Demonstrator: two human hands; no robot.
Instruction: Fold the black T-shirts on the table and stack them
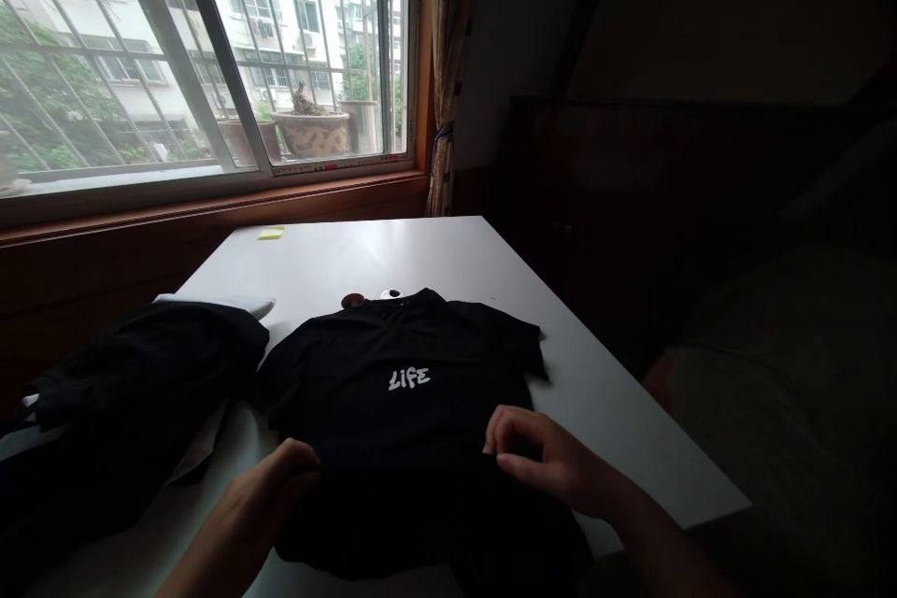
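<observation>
A black T-shirt (364,411) with white lettering on it lies spread on the white table (434,248), its collar toward the far side and its sleeves out to both sides. At its left side, my left hand (277,476) is closed on the cloth. My right hand (539,458) pinches the shirt at the right side, thumb and fingers together. Between the two hands the fabric runs across in a dark fold. The lower part of the shirt hangs toward me in deep shadow, so its hem is hard to make out.
Dark clothes (147,374) with a white piece (231,302) are heaped at the table's left. Beyond the collar sit a brown round object (352,300) and a white-and-black one (392,293). A yellow note (271,233) lies near the far edge, below a barred window (280,47).
</observation>
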